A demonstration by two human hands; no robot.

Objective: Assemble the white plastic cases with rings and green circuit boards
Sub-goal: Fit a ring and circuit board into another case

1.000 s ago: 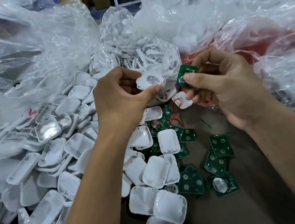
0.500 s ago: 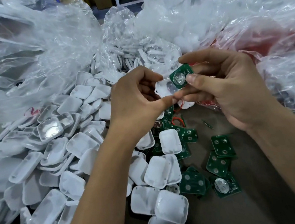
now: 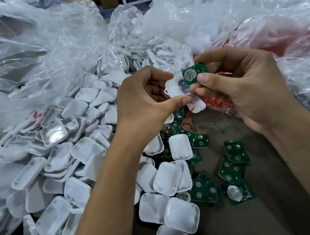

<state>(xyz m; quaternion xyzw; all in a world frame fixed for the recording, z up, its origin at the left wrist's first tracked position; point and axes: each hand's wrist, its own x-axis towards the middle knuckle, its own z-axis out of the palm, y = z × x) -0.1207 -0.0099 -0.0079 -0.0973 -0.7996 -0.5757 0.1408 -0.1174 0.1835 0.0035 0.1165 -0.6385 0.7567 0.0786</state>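
A green circuit board [image 3: 194,75], silvery disc up, overlaps the open white case half [image 3: 176,88], pinched by the right hand [image 3: 244,88]. The left hand [image 3: 144,101] grips the case, apparently by its lower edge, above heaped white case halves [image 3: 68,167].

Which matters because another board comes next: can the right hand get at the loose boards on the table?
Probably not yet: the right hand pinches a green board over the case. The loose boards lie uncovered just below it, so the way looks free once that board is seated.
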